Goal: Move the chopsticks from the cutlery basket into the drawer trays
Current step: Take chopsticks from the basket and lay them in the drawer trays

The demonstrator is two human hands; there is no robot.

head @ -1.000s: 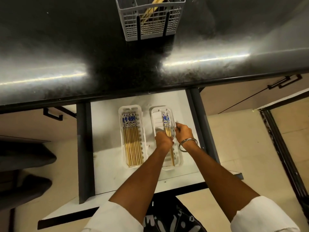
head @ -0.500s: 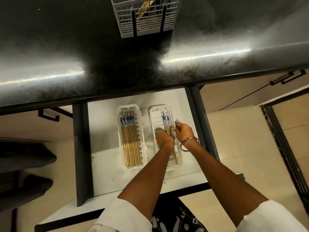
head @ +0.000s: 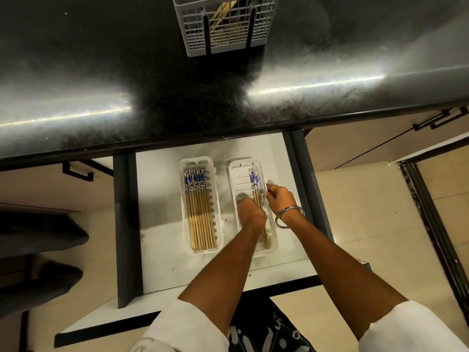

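Both hands have barely shifted since a moment ago, staying over the right tray [head: 234,171]. At nine o'clock in the open drawer [head: 157,199], the left tray [head: 181,199] lies packed edge to edge with chopsticks [head: 199,212]. Left hand [head: 251,215] curls over a few chopsticks [head: 254,181] against the right tray's far wall; its grip is hidden. Right hand [head: 280,198] pinches that tray's rim, close to the drawer's side. At twelve o'clock, the cutlery basket [head: 225,24] stands on the counter [head: 101,72].

A single head-worn view looks steeply down from above the person's arms. The open drawer [head: 162,224] sits near and central, the dark countertop [head: 127,72] fills the far half, and the cutlery basket [head: 223,29] is cut off at the far edge (wide-angle bending shows at the sides).
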